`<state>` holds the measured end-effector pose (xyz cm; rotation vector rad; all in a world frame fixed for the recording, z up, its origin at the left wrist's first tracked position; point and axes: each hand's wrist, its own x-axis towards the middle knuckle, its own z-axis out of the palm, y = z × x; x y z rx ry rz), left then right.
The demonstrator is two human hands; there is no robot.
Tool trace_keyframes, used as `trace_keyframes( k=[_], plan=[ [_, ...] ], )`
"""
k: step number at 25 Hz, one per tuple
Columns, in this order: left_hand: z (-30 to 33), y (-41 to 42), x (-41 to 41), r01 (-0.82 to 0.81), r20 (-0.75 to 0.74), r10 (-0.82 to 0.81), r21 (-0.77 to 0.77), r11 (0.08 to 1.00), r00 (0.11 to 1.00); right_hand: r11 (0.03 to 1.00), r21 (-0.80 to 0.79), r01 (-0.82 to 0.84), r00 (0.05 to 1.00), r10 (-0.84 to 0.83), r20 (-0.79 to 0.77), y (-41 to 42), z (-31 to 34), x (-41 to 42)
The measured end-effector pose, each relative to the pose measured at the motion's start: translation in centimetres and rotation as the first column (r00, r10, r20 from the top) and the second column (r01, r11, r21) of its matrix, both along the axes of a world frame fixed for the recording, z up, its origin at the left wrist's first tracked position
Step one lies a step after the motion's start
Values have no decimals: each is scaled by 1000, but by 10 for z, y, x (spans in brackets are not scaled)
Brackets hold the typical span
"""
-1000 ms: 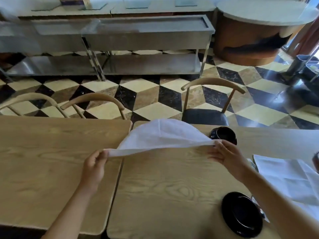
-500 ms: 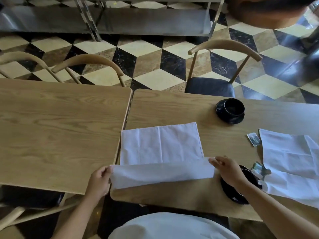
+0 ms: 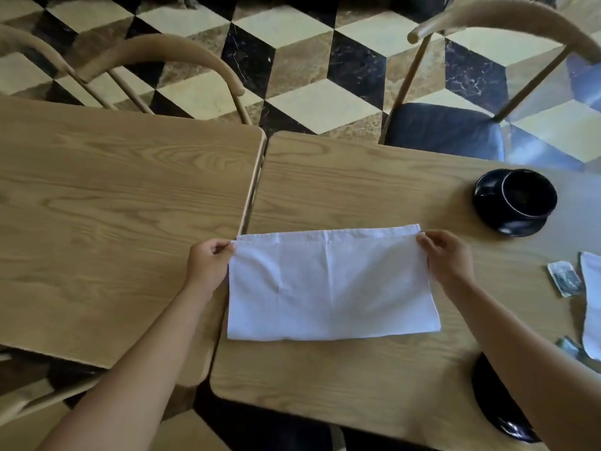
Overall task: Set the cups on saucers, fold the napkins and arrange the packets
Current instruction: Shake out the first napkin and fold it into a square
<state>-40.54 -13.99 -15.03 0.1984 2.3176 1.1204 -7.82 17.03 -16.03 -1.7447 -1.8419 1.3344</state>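
Napkin [image 3: 331, 284], white and folded in half, lies flat, left hand [image 3: 208, 265] and right hand [image 3: 447, 258] pinching its far corners.

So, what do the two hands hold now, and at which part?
Both hold the white napkin by its far corners: the left hand pinches the far left corner, the right hand the far right corner.

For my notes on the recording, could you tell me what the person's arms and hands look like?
Both forearms are bare, with no sleeve in view. The left hand and right hand wear no gloves, rings, watch or bracelet that I can see.
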Motion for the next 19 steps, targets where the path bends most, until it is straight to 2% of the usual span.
trace_keyframes(
  k=[4, 9, 19],
  plan=[
    [-12, 4, -9, -35, -31, 34, -46, 998, 999, 999, 48, 10, 1000, -11, 24, 16, -11, -14],
    [-18, 7, -14, -5, -40, 2, -65, 998, 999, 997, 66, 34, 996, -39, 75, 21, -13, -23],
    [-13, 20, -13, 101, -189, -140, -200, 975, 972, 987, 141, 73, 984, -94, 154, 16, -8, -31]
  ],
)
